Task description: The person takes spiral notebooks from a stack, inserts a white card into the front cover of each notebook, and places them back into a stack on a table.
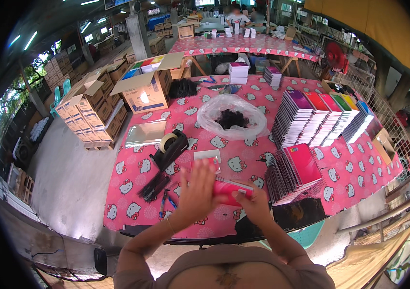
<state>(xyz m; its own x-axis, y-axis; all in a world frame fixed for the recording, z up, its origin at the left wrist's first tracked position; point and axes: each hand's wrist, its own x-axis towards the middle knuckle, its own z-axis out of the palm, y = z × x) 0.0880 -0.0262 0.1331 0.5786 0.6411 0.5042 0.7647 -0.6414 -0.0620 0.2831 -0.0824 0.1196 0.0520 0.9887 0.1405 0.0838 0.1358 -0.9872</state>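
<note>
A pink-red spiral notebook [231,188] lies between my hands near the front of the table. My right hand [253,200] grips its right end, thumb on top. My left hand [197,189], slightly blurred, has its fingers stretched out and lies against the notebook's left end. Just beyond those fingers is a small white card or box [207,155], partly covered. Left of it stands a black tape dispenser [171,148] with a roll of tape. To the right, a stack of red spiral notebooks [295,171] sits close to my right hand.
Leaning rows of notebooks [316,115] in several colours fill the right side. A clear plastic bag [231,117] holds black strands. Black wire-like bundles [154,186] and blue-handled pliers [166,203] lie left. An open carton [144,91] stands behind a clear sheet stack [145,133].
</note>
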